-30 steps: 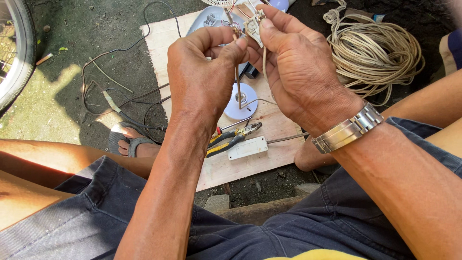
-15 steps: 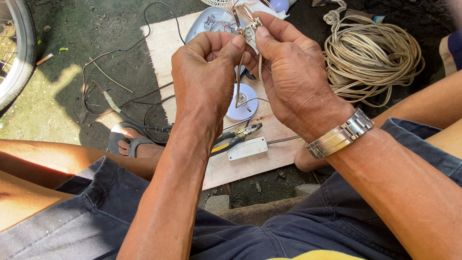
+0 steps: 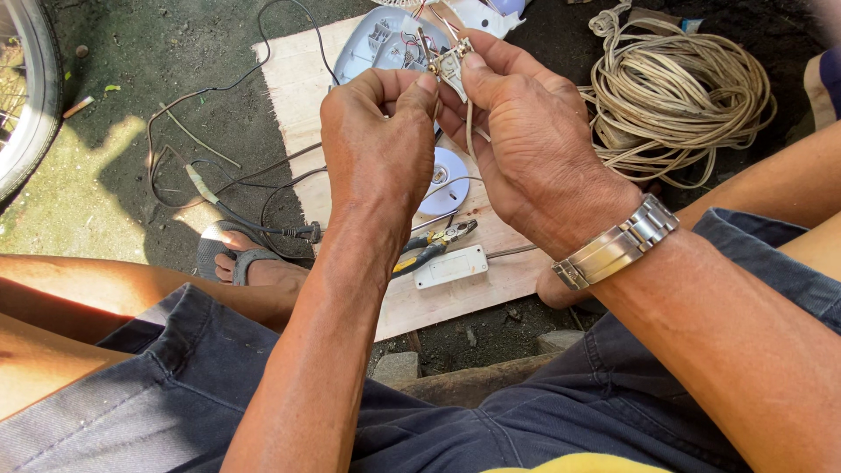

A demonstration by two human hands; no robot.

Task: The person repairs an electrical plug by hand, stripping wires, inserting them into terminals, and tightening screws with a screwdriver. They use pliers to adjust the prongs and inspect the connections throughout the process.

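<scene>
Pinching: left hand (image 3: 378,144) and right hand (image 3: 534,140) both grip a small wired electrical part (image 3: 448,63) | Position: raised over plywood board (image 3: 298,79) | Nearby: pliers (image 3: 434,250), cream cable coil (image 3: 679,96)

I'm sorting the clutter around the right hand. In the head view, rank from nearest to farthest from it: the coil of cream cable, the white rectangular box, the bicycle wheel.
Measured from the right hand:
1. Coil of cream cable, just to its right on the ground.
2. White rectangular box, below the hand on the plywood board, beside the pliers.
3. Bicycle wheel, far left edge.
</scene>
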